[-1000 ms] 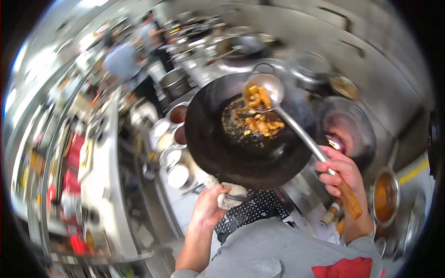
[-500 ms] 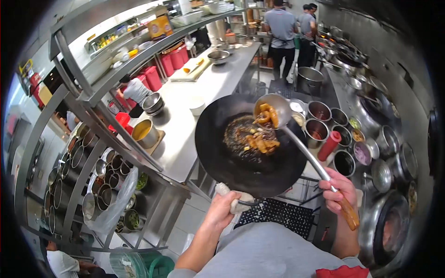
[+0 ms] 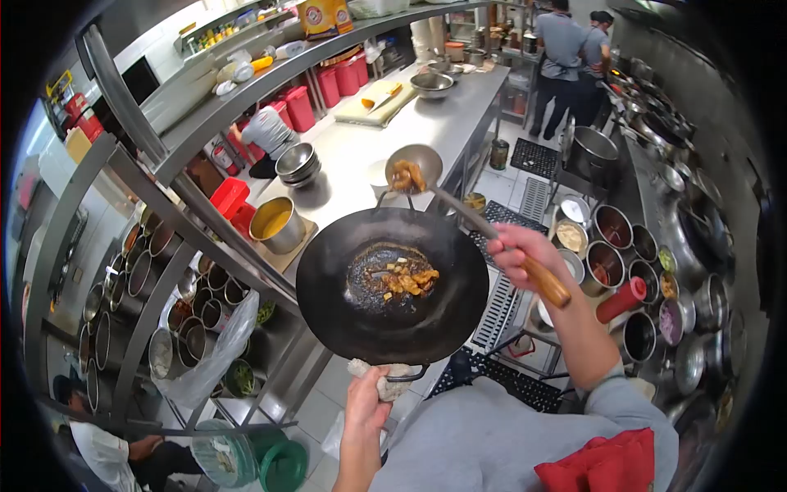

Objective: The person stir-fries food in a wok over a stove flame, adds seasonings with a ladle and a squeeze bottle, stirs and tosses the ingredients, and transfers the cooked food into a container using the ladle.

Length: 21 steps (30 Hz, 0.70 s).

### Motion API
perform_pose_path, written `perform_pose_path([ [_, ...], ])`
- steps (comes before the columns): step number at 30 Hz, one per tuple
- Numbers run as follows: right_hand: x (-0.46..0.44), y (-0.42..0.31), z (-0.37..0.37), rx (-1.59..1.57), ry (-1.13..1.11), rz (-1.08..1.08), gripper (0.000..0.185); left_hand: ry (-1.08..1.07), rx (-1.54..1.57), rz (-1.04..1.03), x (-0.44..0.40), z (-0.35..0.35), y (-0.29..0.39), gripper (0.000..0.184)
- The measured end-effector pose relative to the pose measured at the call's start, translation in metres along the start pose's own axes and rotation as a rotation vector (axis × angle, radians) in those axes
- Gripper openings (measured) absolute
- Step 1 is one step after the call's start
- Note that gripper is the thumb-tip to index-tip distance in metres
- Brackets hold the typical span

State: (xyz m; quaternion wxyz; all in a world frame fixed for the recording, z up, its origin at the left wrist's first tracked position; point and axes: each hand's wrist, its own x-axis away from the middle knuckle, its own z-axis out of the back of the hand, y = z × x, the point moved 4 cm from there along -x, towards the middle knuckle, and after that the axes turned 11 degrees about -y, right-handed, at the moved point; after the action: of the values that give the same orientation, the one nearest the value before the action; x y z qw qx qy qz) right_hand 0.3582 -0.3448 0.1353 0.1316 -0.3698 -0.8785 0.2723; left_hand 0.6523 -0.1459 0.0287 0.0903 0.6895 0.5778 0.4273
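My left hand point(image 3: 366, 399) grips a folded cloth point(image 3: 392, 384) around the near loop handle of a black wok point(image 3: 328, 307). Browned pieces of food point(image 3: 410, 281) lie in dark sauce at the wok's bottom. Closed around the wooden-ended handle of a ladle point(image 3: 426, 160) is my right hand point(image 3: 529, 254). The ladle's bowl is raised past the wok's far rim and holds several glazed pieces. Behind it, a pale container point(image 3: 379, 174) on the steel counter is partly hidden.
A steel counter point(image 3: 344, 156) runs ahead, bearing a pot of yellow liquid point(image 3: 277, 225), stacked metal bowls point(image 3: 297, 164) and a cutting board point(image 3: 377, 102). Sauce pots and a red squeeze bottle point(image 3: 621, 301) stand at right. Two people point(image 3: 561, 57) are at the far stoves; others sit or crouch at left.
The wok has moved left toward the counter with my left hand. My right hand has carried the loaded ladle left, from over the wok to beyond its far rim. My view has shifted.
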Motion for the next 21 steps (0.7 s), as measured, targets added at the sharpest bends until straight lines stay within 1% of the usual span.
perform_pose_path([
  [1, -0.021, -0.011, 0.006, 0.074, -0.002, -0.027, 0.019, 0.014, 0.019, -0.007, 0.000, -0.004, -0.001, 0.028],
  [4, -0.076, -0.041, 0.029, 0.413, 0.114, -0.029, 0.022, 0.052, 0.059, -0.037, -0.008, -0.019, -0.006, 0.028],
  [6, -0.109, -0.052, 0.044, 0.540, 0.145, -0.083, 0.027, 0.087, 0.082, -0.058, -0.016, -0.022, -0.012, 0.028],
  [9, -0.150, -0.059, 0.073, 0.713, 0.163, -0.156, 0.032, 0.062, 0.137, -0.109, -0.028, -0.035, -0.013, 0.029],
  [11, -0.164, -0.062, 0.091, 0.815, 0.174, -0.187, 0.033, 0.103, 0.139, -0.134, -0.033, -0.043, -0.018, 0.029],
  [12, -0.171, -0.064, 0.099, 0.847, 0.162, -0.221, 0.055, 0.125, 0.139, -0.146, -0.034, -0.045, -0.019, 0.029],
  [15, -0.184, -0.069, 0.112, 0.904, 0.143, -0.234, 0.058, 0.164, 0.174, -0.127, -0.036, -0.051, -0.021, 0.028],
  [18, -0.195, -0.071, 0.132, 1.041, 0.079, -0.234, 0.060, 0.169, 0.142, -0.165, -0.039, -0.056, -0.022, 0.028],
  [21, -0.192, -0.069, 0.135, 1.165, 0.101, -0.222, 0.060, 0.191, 0.135, -0.151, -0.042, -0.052, -0.026, 0.028],
])
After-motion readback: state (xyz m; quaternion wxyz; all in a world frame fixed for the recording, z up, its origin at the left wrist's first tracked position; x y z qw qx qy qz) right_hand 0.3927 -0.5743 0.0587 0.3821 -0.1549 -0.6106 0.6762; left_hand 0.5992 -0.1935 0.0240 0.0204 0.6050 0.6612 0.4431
